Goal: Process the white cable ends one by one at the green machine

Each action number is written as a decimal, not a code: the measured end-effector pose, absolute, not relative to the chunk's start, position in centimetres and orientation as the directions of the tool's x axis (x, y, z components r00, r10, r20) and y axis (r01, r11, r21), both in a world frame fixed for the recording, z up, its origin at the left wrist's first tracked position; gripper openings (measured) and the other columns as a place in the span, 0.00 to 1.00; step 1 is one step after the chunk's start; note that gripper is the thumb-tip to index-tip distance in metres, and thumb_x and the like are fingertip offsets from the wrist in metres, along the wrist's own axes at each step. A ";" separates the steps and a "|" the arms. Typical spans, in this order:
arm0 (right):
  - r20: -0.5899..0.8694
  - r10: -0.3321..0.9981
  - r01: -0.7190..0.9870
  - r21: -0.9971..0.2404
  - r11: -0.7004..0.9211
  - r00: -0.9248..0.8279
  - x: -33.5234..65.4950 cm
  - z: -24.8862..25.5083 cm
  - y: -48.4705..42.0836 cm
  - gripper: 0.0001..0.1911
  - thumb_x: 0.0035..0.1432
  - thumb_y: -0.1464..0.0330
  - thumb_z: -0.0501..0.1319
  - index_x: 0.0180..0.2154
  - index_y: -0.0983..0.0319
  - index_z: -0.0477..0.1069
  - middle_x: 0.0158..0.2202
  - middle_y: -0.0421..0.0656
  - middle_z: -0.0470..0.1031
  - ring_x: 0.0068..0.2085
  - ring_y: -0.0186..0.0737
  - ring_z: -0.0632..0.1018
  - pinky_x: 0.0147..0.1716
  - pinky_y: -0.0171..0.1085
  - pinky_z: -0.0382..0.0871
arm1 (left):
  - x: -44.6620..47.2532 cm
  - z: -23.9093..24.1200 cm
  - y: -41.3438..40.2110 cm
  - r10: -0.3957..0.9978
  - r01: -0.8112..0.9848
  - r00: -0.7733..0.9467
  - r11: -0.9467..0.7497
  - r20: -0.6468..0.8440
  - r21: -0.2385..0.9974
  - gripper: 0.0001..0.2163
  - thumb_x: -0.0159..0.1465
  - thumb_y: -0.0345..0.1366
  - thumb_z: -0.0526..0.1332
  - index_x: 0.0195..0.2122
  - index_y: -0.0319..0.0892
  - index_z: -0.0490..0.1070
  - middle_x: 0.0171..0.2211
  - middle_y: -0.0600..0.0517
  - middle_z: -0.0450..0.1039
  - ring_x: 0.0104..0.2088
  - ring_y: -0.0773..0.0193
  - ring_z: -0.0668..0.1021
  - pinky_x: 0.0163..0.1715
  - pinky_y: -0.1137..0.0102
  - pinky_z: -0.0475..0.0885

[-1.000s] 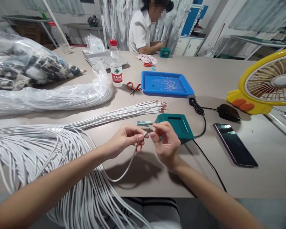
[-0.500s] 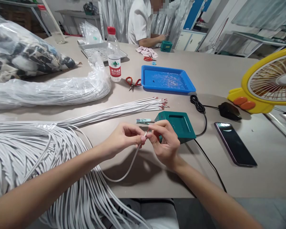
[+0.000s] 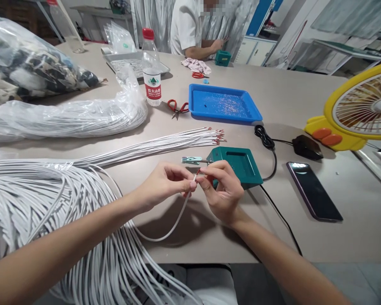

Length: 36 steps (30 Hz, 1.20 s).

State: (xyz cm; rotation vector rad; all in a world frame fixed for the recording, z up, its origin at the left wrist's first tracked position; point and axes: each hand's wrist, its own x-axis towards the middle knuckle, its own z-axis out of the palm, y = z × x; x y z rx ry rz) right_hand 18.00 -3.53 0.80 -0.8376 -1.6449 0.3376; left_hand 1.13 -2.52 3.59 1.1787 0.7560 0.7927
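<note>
My left hand pinches a white cable just below its tip, which shows a bit of red wire. My right hand meets it from the right, its thumb and forefinger closed on the cable's very end. The cable droops in a loop to a big pile of white cables at my left. Just behind my right hand sits a green box-shaped device with a small clip sticking out of its left side. A row of cables with red stripped ends lies beyond my hands.
A blue tray, red scissors and a water bottle stand further back. A phone, a black plug and a yellow fan are at the right. Bagged cables lie left. Another person works at the far side.
My hands have stayed pinched together on the cable end, with only small finger shifts. The view has tilted a little downward.
</note>
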 end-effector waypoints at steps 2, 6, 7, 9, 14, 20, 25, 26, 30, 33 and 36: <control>0.728 0.685 0.341 -0.635 0.694 -0.039 18.0 0.8 -3.5 0.06 0.55 0.72 0.64 0.36 0.58 0.73 0.30 0.41 0.70 0.27 0.34 0.69 0.24 0.35 0.66 | 1.1 3.6 -2.5 0.854 -0.132 0.512 0.187 -0.094 0.974 0.08 0.54 0.35 0.68 0.26 0.35 0.76 0.21 0.52 0.73 0.23 0.70 0.72 0.25 0.74 0.68; 0.721 0.691 0.342 -0.636 0.692 -0.059 18.0 0.9 -3.5 0.04 0.54 0.73 0.63 0.32 0.58 0.71 0.28 0.41 0.69 0.29 0.35 0.69 0.25 0.36 0.65 | 1.2 3.6 -2.5 0.861 -0.130 0.503 0.168 -0.081 0.977 0.07 0.54 0.34 0.68 0.26 0.35 0.76 0.21 0.53 0.72 0.22 0.71 0.72 0.25 0.75 0.67; 0.716 0.695 0.337 -0.640 0.691 -0.066 18.0 1.0 -3.6 0.04 0.54 0.73 0.62 0.31 0.59 0.70 0.27 0.40 0.68 0.28 0.35 0.68 0.25 0.36 0.65 | 1.2 3.6 -2.5 0.863 -0.134 0.499 0.167 -0.079 0.977 0.07 0.54 0.34 0.68 0.25 0.35 0.76 0.20 0.53 0.71 0.22 0.71 0.71 0.25 0.75 0.67; 0.694 0.716 0.307 -0.667 0.679 -0.077 17.9 1.3 -3.7 0.04 0.55 0.74 0.60 0.30 0.60 0.68 0.26 0.40 0.66 0.29 0.35 0.67 0.25 0.35 0.64 | 1.2 3.7 -2.5 0.865 -0.144 0.495 0.173 -0.080 0.974 0.07 0.54 0.34 0.68 0.25 0.35 0.75 0.20 0.53 0.71 0.22 0.71 0.72 0.25 0.75 0.67; 0.544 0.827 0.188 -0.805 0.563 -0.145 17.7 1.7 -4.0 0.07 0.59 0.70 0.56 0.40 0.60 0.69 0.35 0.44 0.68 0.33 0.37 0.71 0.26 0.35 0.67 | 1.2 3.7 -2.5 0.865 -0.142 0.495 0.169 -0.078 0.975 0.07 0.54 0.34 0.68 0.24 0.35 0.75 0.20 0.53 0.71 0.22 0.72 0.71 0.25 0.75 0.66; 0.564 0.815 0.234 -0.781 0.578 -0.130 17.5 1.6 -3.9 0.06 0.59 0.74 0.57 0.30 0.61 0.67 0.28 0.40 0.68 0.29 0.33 0.69 0.27 0.34 0.63 | 1.2 3.5 -2.6 0.888 -0.083 0.450 0.146 -0.093 0.986 0.08 0.53 0.35 0.69 0.24 0.35 0.75 0.21 0.54 0.69 0.23 0.73 0.66 0.24 0.76 0.60; 0.599 0.786 0.311 -0.726 0.614 -0.153 17.6 1.6 -3.8 0.07 0.56 0.75 0.56 0.27 0.61 0.63 0.25 0.38 0.64 0.27 0.33 0.65 0.26 0.35 0.60 | 1.2 3.6 -2.5 0.906 -0.111 0.414 0.145 -0.087 0.983 0.09 0.53 0.36 0.69 0.24 0.36 0.74 0.21 0.56 0.67 0.23 0.74 0.64 0.24 0.76 0.58; 0.616 0.773 0.326 -0.707 0.628 -0.155 17.6 1.6 -3.9 0.08 0.55 0.76 0.57 0.26 0.61 0.63 0.24 0.38 0.63 0.26 0.33 0.64 0.25 0.35 0.59 | 1.2 3.7 -2.4 0.916 -0.131 0.393 0.142 -0.080 0.981 0.08 0.53 0.35 0.69 0.24 0.36 0.73 0.22 0.56 0.67 0.23 0.74 0.64 0.24 0.76 0.58; 0.667 0.739 0.337 -0.678 0.654 -0.092 17.5 1.4 -4.0 0.06 0.55 0.76 0.57 0.29 0.60 0.65 0.26 0.39 0.64 0.28 0.34 0.66 0.25 0.35 0.62 | 1.0 3.7 -2.3 0.932 -0.154 0.357 0.132 -0.069 0.979 0.09 0.51 0.34 0.70 0.24 0.37 0.72 0.23 0.56 0.67 0.26 0.73 0.65 0.26 0.76 0.59; 0.667 0.744 0.328 -0.693 0.642 -0.049 17.4 1.3 -3.9 0.10 0.55 0.75 0.59 0.41 0.59 0.69 0.34 0.43 0.68 0.32 0.35 0.69 0.23 0.33 0.65 | 1.1 3.7 -2.5 0.906 -0.124 0.408 0.175 -0.111 0.977 0.10 0.52 0.36 0.70 0.24 0.36 0.70 0.22 0.56 0.66 0.25 0.73 0.65 0.26 0.75 0.58; 0.687 0.723 0.334 -0.666 0.667 -0.076 17.4 1.2 -3.8 0.16 0.55 0.75 0.61 0.46 0.57 0.70 0.36 0.43 0.69 0.33 0.35 0.70 0.24 0.33 0.65 | 1.2 3.6 -2.7 0.889 -0.122 0.438 0.211 -0.138 0.970 0.11 0.51 0.36 0.70 0.24 0.36 0.70 0.22 0.55 0.67 0.24 0.73 0.65 0.25 0.75 0.58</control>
